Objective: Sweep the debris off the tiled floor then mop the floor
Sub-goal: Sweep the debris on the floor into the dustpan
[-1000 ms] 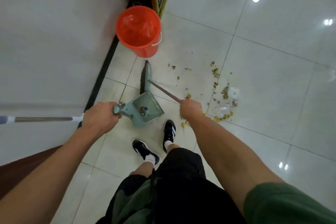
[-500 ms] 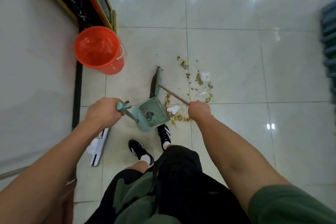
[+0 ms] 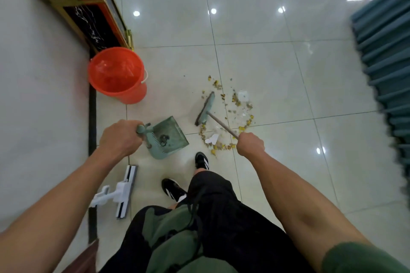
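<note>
The left hand (image 3: 121,137) is closed in a fist around the handle of the green dustpan (image 3: 169,137), and the right hand (image 3: 250,144) is closed around the thin handle of the broom (image 3: 205,108). Compared with 1 second ago, the broom head no longer stands close against the dustpan on the left: it now rests further right, at the left edge of the debris (image 3: 228,117), and apart from the dustpan. The view has also turned, so the orange bucket (image 3: 117,74) sits further left and the white mop head (image 3: 125,190) shows on the floor near the person's left foot. The debris, yellow-brown crumbs with some torn white paper, lies in a loose ring on the tiled floor (image 3: 277,73), right of the dustpan and just in front of the right shoe (image 3: 201,160). In my judgement this means the sweeping step is only starting: the broom is placed to gather the scattered pieces, while nearly all of them are not yet in the dustpan, which seems to hold only 1 or 2 dark bits. Mopping must wait until the crumbs are collected. The small pieces may scatter if the stroke is too fast.
</note>
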`<state>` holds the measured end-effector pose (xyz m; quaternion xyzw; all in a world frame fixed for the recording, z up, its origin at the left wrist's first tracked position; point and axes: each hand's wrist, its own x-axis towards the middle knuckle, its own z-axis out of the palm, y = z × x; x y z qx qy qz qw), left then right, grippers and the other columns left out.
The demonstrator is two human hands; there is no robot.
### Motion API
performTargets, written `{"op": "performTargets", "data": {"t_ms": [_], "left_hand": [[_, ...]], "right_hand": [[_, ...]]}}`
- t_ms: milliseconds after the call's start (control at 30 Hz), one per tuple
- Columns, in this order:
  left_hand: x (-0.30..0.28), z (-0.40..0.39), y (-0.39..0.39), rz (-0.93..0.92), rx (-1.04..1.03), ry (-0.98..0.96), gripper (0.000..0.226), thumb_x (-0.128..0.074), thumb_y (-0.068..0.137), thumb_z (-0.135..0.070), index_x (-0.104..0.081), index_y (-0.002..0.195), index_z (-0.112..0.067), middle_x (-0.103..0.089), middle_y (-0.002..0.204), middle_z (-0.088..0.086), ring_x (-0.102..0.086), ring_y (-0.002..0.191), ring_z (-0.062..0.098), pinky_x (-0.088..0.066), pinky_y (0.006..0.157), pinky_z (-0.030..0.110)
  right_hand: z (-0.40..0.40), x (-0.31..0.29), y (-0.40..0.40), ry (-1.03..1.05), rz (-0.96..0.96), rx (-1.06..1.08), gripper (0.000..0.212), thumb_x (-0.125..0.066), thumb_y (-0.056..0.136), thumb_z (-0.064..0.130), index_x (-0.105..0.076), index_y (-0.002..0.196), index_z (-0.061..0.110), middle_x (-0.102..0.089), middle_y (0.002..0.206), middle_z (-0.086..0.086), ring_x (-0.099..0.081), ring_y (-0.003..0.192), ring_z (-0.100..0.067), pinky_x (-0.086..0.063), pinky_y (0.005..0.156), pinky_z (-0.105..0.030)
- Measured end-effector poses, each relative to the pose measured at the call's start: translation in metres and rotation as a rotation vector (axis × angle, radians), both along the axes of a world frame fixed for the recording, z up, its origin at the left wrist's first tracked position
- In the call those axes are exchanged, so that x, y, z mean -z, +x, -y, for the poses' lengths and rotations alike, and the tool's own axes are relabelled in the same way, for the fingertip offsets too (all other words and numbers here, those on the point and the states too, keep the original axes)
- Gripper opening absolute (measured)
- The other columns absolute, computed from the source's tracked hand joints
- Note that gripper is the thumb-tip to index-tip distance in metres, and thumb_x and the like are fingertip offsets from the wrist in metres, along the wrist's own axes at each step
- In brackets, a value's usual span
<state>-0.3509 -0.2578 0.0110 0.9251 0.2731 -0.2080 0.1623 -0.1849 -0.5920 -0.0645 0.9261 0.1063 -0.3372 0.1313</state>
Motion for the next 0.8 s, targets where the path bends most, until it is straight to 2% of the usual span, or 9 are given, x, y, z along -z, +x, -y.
{"op": "performTargets", "data": {"t_ms": [133,333,400,467,567,700,800], "left_hand": [[-0.003,-0.014,-0.002,-0.006,0.029,0.023,0.009,-0.065,0.088,-0.035,-0.07,0.094,-0.031,-0.072,0.088,0.002,-0.066,0.078,0.027,-0.057,0.071,0.038],[0.002,-0.038,0.018,-0.006,0.057,0.072,0.012,-0.058,0.091,-0.032,-0.069,0.094,-0.028,-0.068,0.08,0.0,-0.063,0.073,0.025,-0.051,0.064,0.034],[0.004,-0.047,0.028,-0.017,0.051,0.069,0.01,-0.058,0.091,-0.03,-0.069,0.093,-0.028,-0.067,0.078,-0.001,-0.063,0.071,0.024,-0.051,0.062,0.033],[0.007,-0.056,0.041,-0.043,0.039,0.081,0.009,-0.059,0.09,-0.029,-0.067,0.094,-0.029,-0.067,0.079,-0.001,-0.065,0.073,0.025,-0.054,0.063,0.035],[0.009,-0.067,0.067,-0.088,0.035,0.1,0.011,-0.059,0.088,-0.028,-0.066,0.096,-0.031,-0.065,0.079,-0.001,-0.065,0.074,0.028,-0.058,0.066,0.04],[0.007,-0.077,0.112,-0.119,0.051,0.09,0.01,-0.06,0.09,-0.028,-0.068,0.095,-0.03,-0.066,0.079,-0.001,-0.066,0.074,0.028,-0.057,0.066,0.038],[0.005,-0.084,0.149,-0.115,0.064,0.077,0.011,-0.058,0.09,-0.027,-0.068,0.093,-0.028,-0.066,0.082,0.0,-0.065,0.076,0.028,-0.056,0.065,0.038]], "right_hand": [[-0.016,-0.006,0.002,0.066,0.026,0.03,0.029,-0.049,0.094,0.011,-0.059,0.121,0.015,-0.052,0.091,-0.001,-0.055,0.078,-0.022,-0.042,0.064,-0.032],[-0.062,0.011,0.018,0.161,0.014,0.072,0.035,-0.047,0.091,0.004,-0.06,0.122,0.015,-0.057,0.09,-0.004,-0.057,0.077,-0.024,-0.044,0.063,-0.032],[-0.078,0.021,0.029,0.194,0.015,0.074,0.034,-0.047,0.091,0.004,-0.059,0.121,0.015,-0.061,0.095,-0.006,-0.057,0.077,-0.025,-0.045,0.064,-0.033],[-0.098,0.029,0.046,0.226,0.003,0.092,0.032,-0.046,0.092,0.005,-0.059,0.12,0.015,-0.064,0.099,-0.008,-0.058,0.079,-0.026,-0.048,0.066,-0.034],[-0.128,0.041,0.077,0.285,-0.017,0.14,0.029,-0.047,0.093,0.006,-0.061,0.117,0.014,-0.061,0.092,-0.006,-0.059,0.077,-0.025,-0.049,0.065,-0.034],[-0.161,0.051,0.124,0.363,-0.057,0.225,0.027,-0.048,0.093,0.011,-0.062,0.116,0.014,-0.063,0.096,-0.007,-0.06,0.079,-0.025,-0.048,0.065,-0.032],[-0.184,0.053,0.158,0.422,-0.116,0.285,0.026,-0.048,0.092,0.016,-0.059,0.115,0.011,-0.058,0.096,-0.006,-0.059,0.083,-0.027,-0.049,0.067,-0.033]]}}
